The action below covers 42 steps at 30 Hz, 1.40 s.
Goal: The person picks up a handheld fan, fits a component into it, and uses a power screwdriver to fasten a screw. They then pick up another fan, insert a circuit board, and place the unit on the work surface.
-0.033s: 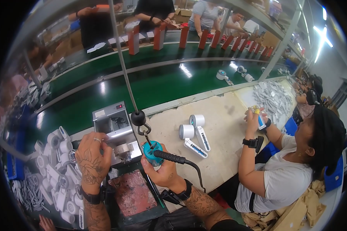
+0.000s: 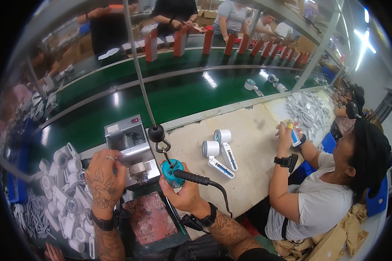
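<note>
Right hand's grip (image 2: pixel 184 191) round teal screwdriver (image 2: pixel 172 172)

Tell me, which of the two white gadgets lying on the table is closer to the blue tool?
The lower-left white gadget; the other one lies behind it, farther from the blue tool in the right hand.

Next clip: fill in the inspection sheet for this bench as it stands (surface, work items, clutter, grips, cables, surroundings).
Surface: beige bench top beside a green conveyor belt.
Work items: teal powered screwdriver hung from a hook; small grey machine with a metal fixture in front.
Clutter: pile of white parts at left; two white devices on the bench; reddish mat.
Grips: left hand rests at the fixture; right hand wraps the screwdriver.
Cables: black cord from the screwdriver; suspension line overhead.
Surroundings: seated co-worker at right holding a small item; more people behind the belt.
</note>
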Tool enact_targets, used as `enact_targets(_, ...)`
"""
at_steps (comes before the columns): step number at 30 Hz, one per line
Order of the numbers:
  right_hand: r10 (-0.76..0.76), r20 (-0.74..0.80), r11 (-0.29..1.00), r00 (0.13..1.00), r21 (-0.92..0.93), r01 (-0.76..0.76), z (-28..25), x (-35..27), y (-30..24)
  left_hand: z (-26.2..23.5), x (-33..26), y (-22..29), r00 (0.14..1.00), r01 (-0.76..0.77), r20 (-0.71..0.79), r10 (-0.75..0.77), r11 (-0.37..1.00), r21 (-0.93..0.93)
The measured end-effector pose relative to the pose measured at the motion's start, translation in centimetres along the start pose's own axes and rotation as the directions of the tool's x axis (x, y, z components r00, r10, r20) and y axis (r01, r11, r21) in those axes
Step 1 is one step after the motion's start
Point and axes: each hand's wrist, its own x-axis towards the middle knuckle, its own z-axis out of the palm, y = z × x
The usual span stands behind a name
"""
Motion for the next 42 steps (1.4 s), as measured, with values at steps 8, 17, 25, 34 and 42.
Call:
enact_targets(8,-0.001,0.002,1.0,1.0,0.007,0.001,-0.1,0.1,-0.1,0.0,0.0,0.1,1.0,0.003,-0.008,-0.003,1.0,0.005)
enact_targets(17,-0.001,0.01,1.0,1.0,0.002,0.001,-0.2,0.0,-0.1,-0.1,-0.1,0.1,0.999,0.029,0.032,-0.029,0.999,0.014)
enact_targets(25,0.001,0.006,1.0,1.0,0.012,-0.001,-0.1,0.1,-0.1,0.0,0.0,0.2,1.0,0.018,0.007,-0.018,1.0,0.015)
enact_targets(34,0.011,0.007,1.0,1.0,0.012,-0.011,-0.1,0.3,-0.2,-0.1,0.1,0.1,1.0,0.02,0.012,-0.02,1.0,0.012)
enact_targets(42,-0.034,0.014,0.997,0.999,-0.062,0.035,-0.8,0.3,-1.2,-0.4,-0.8,0.8,1.0,0.005,0.019,-0.005,1.0,0.018)
